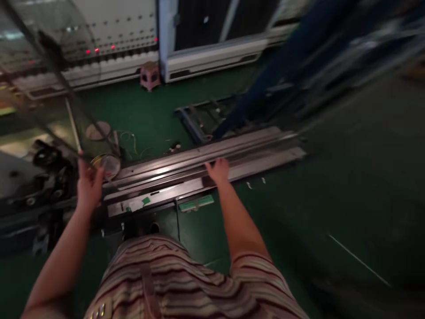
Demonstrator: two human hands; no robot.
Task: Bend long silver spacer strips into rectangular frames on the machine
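Observation:
My left hand (89, 184) is at the left end of a long metal machine bed (166, 170), beside a round dish-like piece with a yellowish rim (111, 166). Its thumb and forefinger stand apart; the other fingers are hard to make out, and I see nothing held. The lower end of a pale rod (73, 126) appears close to the fingertips. Farther right, my right hand (219, 170) lies over the bed's lengthwise channel, thumb spread from the fingers and holding nothing visible. White and green scraps (137, 204) lie on the bed's near strip.
Dark machine parts (49, 177) crowd the bed's left end. Behind it are a blue metal frame (195, 126), a pink stool (150, 76) and loose cord (134, 141) on the green floor (149, 110). A green brush-like strip (196, 204) sits below the near edge.

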